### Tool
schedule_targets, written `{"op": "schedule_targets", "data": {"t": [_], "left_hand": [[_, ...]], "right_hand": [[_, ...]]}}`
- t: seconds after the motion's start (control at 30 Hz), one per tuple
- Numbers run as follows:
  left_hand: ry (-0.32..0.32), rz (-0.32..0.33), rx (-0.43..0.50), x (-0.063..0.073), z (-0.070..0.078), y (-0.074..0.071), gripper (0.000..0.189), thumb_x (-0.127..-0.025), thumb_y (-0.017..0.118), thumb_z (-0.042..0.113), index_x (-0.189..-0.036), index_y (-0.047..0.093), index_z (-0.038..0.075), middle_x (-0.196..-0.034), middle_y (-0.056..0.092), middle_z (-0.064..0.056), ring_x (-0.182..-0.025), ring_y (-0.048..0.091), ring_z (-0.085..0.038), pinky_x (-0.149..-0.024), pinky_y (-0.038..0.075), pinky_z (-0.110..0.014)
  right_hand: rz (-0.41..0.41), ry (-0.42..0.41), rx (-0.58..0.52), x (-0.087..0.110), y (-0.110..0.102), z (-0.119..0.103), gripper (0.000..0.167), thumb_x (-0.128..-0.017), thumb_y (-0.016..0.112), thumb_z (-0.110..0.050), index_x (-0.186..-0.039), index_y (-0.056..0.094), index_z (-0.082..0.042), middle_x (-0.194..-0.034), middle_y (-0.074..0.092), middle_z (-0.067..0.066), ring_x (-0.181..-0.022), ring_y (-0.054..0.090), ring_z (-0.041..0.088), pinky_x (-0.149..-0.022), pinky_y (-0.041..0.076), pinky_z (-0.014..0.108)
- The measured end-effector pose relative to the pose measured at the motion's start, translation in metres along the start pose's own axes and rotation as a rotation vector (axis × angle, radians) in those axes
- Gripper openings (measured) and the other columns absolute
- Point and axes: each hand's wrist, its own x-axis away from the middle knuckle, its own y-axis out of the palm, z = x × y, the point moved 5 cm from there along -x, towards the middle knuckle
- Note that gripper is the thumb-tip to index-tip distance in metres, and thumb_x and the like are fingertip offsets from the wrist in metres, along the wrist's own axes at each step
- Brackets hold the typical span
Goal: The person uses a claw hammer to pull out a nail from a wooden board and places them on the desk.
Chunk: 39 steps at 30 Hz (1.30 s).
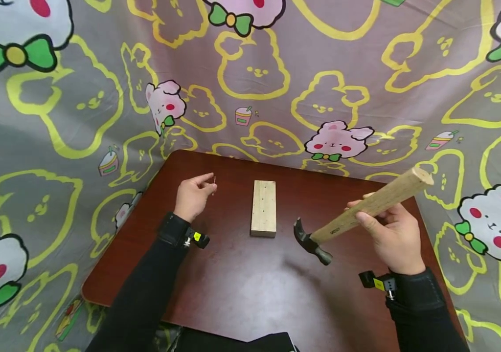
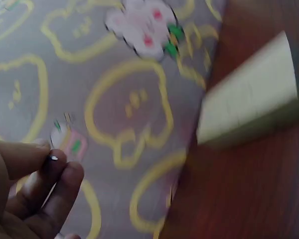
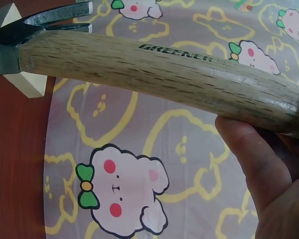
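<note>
My left hand, over the left part of the table, pinches a thin nail between thumb and fingers. In the left wrist view only a small shiny bit of the nail shows at the fingertips. My right hand grips a wooden-handled claw hammer partway along its handle, above the right part of the table. The hammer's head hangs down and left, its handle end raised to the right. Between the hands lies a pale wooden block with several small dark marks along its top.
The dark red-brown table has rounded corners. A grey cloth printed with yellow outlines and cartoon animals hangs behind and beside it. A black object lies at the near edge. Each wrist wears a strap with a small camera.
</note>
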Motion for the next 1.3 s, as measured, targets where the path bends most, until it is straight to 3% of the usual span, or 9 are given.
{"op": "schedule_targets", "data": {"t": [0.07, 0.2, 0.37, 0.53, 0.73, 0.93, 1.03, 1.17, 1.3], "left_hand": [[0.056, 0.006, -0.153, -0.001, -0.010, -0.003, 0.037, -0.096, 0.068, 0.021, -0.133, 0.069, 0.014, -0.107, 0.078, -0.012, -0.089, 0.072, -0.030, -0.065, 0.049, -0.035], [0.143, -0.011, -0.448, 0.002, -0.035, 0.004, 0.033, -0.094, 0.068, 0.016, -0.127, 0.072, 0.010, -0.117, 0.075, -0.013, -0.102, 0.072, -0.037, -0.086, 0.052, -0.051], [0.120, -0.073, -0.642, 0.009, -0.069, 0.022, 0.028, -0.091, 0.066, 0.011, -0.117, 0.075, 0.007, -0.113, 0.077, -0.014, -0.102, 0.072, -0.039, -0.095, 0.045, -0.061], [0.025, -0.171, -0.702, 0.011, -0.093, 0.038, 0.030, -0.089, 0.059, 0.006, -0.113, 0.077, 0.007, -0.109, 0.077, -0.014, -0.100, 0.072, -0.036, -0.103, 0.037, -0.063], [-0.067, -0.223, -0.763, 0.013, -0.110, 0.046, 0.026, -0.093, 0.051, 0.003, -0.099, 0.077, 0.005, -0.100, 0.076, -0.022, -0.093, 0.071, -0.039, -0.092, 0.042, -0.061], [-0.056, -0.209, -0.788, 0.007, -0.111, 0.049, 0.032, -0.097, 0.045, -0.001, -0.094, 0.076, 0.002, -0.099, 0.075, -0.024, -0.091, 0.071, -0.039, -0.090, 0.044, -0.057], [-0.051, -0.213, -0.791, 0.004, -0.112, 0.052, 0.033, -0.098, 0.044, -0.001, -0.091, 0.076, 0.002, -0.095, 0.076, -0.023, -0.090, 0.072, -0.039, -0.100, 0.041, -0.060], [-0.047, -0.227, -0.806, 0.002, -0.112, 0.054, 0.034, -0.097, 0.045, -0.003, -0.085, 0.076, 0.002, -0.086, 0.076, -0.020, -0.089, 0.073, -0.038, -0.116, 0.024, -0.069], [-0.054, -0.217, -0.826, 0.002, -0.110, 0.054, 0.037, -0.097, 0.045, -0.004, -0.078, 0.075, 0.003, -0.081, 0.075, -0.019, -0.087, 0.073, -0.040, -0.119, 0.014, -0.073]], "right_hand": [[0.003, 0.007, -0.008, -0.001, 0.000, -0.001, 0.033, -0.094, 0.068, -0.002, -0.126, 0.057, -0.003, -0.109, 0.074, -0.020, -0.101, 0.070, -0.004, -0.084, 0.054, 0.011], [0.008, 0.005, -0.012, -0.002, 0.000, -0.003, 0.032, -0.094, 0.068, -0.002, -0.125, 0.058, -0.004, -0.108, 0.075, -0.020, -0.100, 0.071, -0.004, -0.083, 0.054, 0.011], [0.002, 0.007, -0.041, -0.003, 0.000, -0.004, 0.032, -0.094, 0.068, -0.001, -0.124, 0.058, -0.004, -0.108, 0.076, -0.017, -0.100, 0.072, -0.002, -0.082, 0.055, 0.012], [0.017, 0.028, -0.012, -0.001, 0.000, -0.003, 0.032, -0.093, 0.070, -0.003, -0.124, 0.059, -0.005, -0.106, 0.074, -0.020, -0.099, 0.071, -0.003, -0.081, 0.054, 0.012], [0.017, 0.029, -0.004, -0.001, 0.000, 0.000, 0.033, -0.093, 0.071, -0.003, -0.124, 0.059, -0.004, -0.106, 0.075, -0.019, -0.101, 0.070, -0.003, -0.082, 0.054, 0.012], [0.016, 0.024, 0.022, -0.003, -0.001, -0.001, 0.034, -0.093, 0.072, -0.006, -0.124, 0.059, -0.005, -0.107, 0.075, -0.019, -0.102, 0.069, -0.004, -0.083, 0.054, 0.011], [0.017, 0.020, 0.033, -0.004, -0.002, -0.002, 0.034, -0.093, 0.071, -0.006, -0.124, 0.059, -0.004, -0.107, 0.074, -0.021, -0.102, 0.069, -0.005, -0.083, 0.053, 0.010], [0.014, 0.020, 0.035, -0.004, -0.003, -0.002, 0.034, -0.093, 0.071, -0.005, -0.125, 0.058, -0.003, -0.106, 0.073, -0.023, -0.102, 0.068, -0.006, -0.083, 0.053, 0.010], [0.011, 0.023, 0.044, -0.005, -0.004, -0.002, 0.034, -0.094, 0.070, -0.007, -0.125, 0.058, -0.003, -0.107, 0.074, -0.020, -0.102, 0.068, -0.006, -0.083, 0.053, 0.011]]}}
